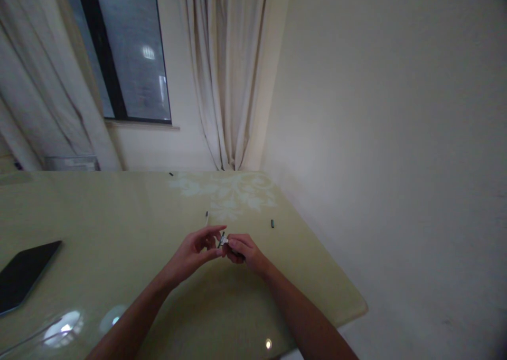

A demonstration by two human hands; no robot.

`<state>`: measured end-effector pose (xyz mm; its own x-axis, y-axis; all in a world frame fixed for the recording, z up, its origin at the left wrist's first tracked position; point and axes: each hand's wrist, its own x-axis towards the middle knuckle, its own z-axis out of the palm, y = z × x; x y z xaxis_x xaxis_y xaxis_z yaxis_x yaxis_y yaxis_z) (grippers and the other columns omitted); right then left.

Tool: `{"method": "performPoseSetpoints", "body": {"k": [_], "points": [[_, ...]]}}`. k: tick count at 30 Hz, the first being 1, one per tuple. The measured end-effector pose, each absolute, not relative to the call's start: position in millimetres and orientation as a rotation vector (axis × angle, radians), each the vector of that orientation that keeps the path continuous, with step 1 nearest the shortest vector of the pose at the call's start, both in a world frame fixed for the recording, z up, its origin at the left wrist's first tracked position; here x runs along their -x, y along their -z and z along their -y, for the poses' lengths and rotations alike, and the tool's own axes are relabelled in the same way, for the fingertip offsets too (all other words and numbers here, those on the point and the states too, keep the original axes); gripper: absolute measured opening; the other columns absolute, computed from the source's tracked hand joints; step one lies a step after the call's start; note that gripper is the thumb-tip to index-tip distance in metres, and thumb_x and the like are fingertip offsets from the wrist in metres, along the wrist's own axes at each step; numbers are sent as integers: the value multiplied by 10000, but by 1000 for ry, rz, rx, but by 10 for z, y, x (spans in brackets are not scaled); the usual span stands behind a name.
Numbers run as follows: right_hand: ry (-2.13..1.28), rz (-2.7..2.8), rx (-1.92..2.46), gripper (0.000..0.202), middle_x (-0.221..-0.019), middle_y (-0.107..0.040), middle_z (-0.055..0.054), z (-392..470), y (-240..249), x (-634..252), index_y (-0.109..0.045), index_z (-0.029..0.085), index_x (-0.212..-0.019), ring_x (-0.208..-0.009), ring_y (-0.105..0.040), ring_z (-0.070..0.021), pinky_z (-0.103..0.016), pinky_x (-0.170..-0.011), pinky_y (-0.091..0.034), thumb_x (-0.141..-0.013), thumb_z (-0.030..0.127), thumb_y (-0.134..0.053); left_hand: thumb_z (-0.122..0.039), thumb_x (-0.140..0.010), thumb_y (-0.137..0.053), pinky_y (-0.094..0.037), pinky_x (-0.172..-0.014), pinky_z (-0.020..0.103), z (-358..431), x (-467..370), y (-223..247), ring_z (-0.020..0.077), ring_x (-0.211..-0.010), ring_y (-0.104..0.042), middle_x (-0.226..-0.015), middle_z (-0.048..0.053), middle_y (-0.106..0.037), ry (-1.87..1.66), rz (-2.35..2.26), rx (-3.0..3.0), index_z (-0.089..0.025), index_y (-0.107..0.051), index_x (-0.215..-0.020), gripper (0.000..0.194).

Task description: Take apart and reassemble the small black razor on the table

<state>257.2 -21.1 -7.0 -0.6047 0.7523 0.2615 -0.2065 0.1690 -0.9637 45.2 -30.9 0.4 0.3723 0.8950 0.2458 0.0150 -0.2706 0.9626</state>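
Above the table, my right hand is closed round a small silver-and-dark item. Its pale metal end and a thin dark piece stick out toward the left, while the dark body lies mostly hidden under the fingers. My left hand meets it from the left, with the index finger stretched over the top and the thumb below, near the right fingertips. The thin dark piece sits between left thumb and fingers. Its exact kind is too small to tell.
The glossy, pale yellow-green table bears a short dark piece on the right, a thin dark-tipped one beyond my hands and another by the far edge. A black flat tablet-like slab lies left. A wall borders the right.
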Motion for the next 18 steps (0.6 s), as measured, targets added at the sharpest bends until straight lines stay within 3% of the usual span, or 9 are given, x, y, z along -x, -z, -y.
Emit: {"method": "performPoseSetpoints", "body": {"k": [12,18], "points": [[-1653,1620,483,403,-564,-362,66,165,112,-2580,-637,128,-798,-482,-253,-76,-231,-467,-178,-942,496,-561,-405,-764,-850,-522,-795,324,263,-450,76,192,-845,-643,-869,43,-698,-1092,-798,-1521,-198,-723,-1244,538],[-1699,1615,524,404,-564,-424,57,185,86,-2593,-601,149,-783,-448,-340,-75,-218,-438,-224,-933,523,-575,-403,-751,-858,-528,-810,328,285,-475,43,204,-879,-649,-911,53,-710,-1094,-829,-1506,-186,-743,-1180,494]]}}
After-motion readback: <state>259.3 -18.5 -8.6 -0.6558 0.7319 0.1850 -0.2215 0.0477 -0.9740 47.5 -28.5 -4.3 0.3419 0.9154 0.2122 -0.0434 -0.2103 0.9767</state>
